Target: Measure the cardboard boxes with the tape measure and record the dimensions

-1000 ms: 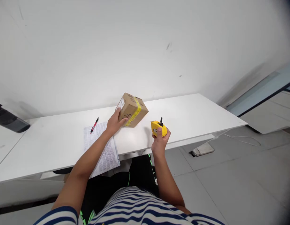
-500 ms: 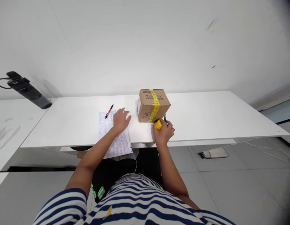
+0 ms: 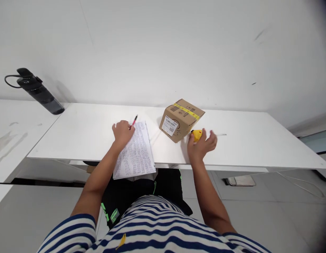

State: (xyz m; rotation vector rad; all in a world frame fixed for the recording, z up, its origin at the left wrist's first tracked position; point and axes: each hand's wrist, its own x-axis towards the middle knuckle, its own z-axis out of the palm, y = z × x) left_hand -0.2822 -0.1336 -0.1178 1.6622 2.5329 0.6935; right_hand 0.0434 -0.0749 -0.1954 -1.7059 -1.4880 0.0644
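Note:
My left hand (image 3: 122, 133) is closed at the lower end of a red and black pen (image 3: 134, 120), its fingers hiding that end. Beneath lies a sheet of paper (image 3: 136, 154) covered in handwriting, overhanging the table's front edge. In my right hand (image 3: 201, 147) is a yellow tape measure (image 3: 197, 135), held between thumb and fingers and a bit blurred. A thin pale strip with a dark tip (image 3: 222, 134) sticks out to the right of that hand. A brown cardboard box (image 3: 182, 119) with yellow tape and a white label stands just behind the tape measure, turned at an angle.
A dark water bottle (image 3: 41, 92) stands at the left near the wall. The white table (image 3: 247, 140) runs along the wall, joined at the left by another tabletop (image 3: 15, 133). Below, a flat pale object (image 3: 240, 180) and a white cable (image 3: 297, 182) lie on the floor.
My left hand has moved left from the paper onto the pen and closed. The box has turned, showing its labelled side. My right hand has moved right, away from the box, with the tape measure.

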